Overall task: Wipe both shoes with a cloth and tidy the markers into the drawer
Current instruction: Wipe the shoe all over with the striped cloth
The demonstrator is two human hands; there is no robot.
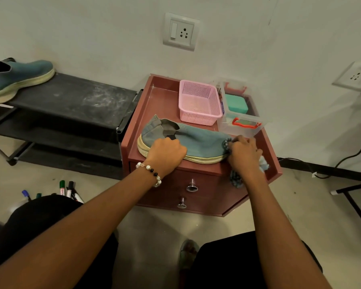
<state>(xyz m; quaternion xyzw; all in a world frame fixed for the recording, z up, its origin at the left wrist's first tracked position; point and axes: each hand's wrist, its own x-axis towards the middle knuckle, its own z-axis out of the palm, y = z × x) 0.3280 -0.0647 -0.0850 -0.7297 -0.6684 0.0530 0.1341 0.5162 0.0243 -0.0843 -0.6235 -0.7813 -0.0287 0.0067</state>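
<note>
Right hand (243,152) grips the cloth (236,180), largely hidden, at the toe of the shoe (188,140) on the drawer unit (165,105). Left hand (167,152) clasps its near side. Second shoe (15,79) cut off; markers (68,189) on the floor, left of the unit.

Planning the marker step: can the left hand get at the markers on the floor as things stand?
Probably not yet: the left hand grips the shoe. Once freed, the markers lie open on the floor, partly hidden behind the knee.
</note>
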